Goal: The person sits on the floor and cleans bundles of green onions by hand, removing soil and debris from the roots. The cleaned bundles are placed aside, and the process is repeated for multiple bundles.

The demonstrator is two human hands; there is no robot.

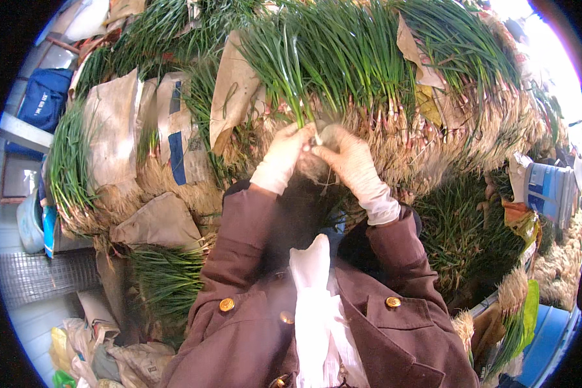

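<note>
My left hand [282, 153], in a pale thin glove, grips a few scallions [297, 104] low on their stems. Their green leaves point away from me, and whitish stem ends show between my hands. My right hand [351, 157], also gloved, closes thumb and fingers around the pale lower part of a stem. A tuft of fine roots [313, 167] hangs beneath the fingers. Just beyond both hands lies a long heap of scallions [368, 68], leaves away and roots towards me. A brown paper sheet [235, 87] stands in the heap on the left.
Paper-wrapped scallion bundles [111, 131] lie to the left, above a loose green bunch [167, 276]. Dark green leaves [458, 233] lie low at right. A blue and white bucket [550, 189] is at far right. Crumpled bags [131, 359] lie at lower left, near wire mesh [48, 271].
</note>
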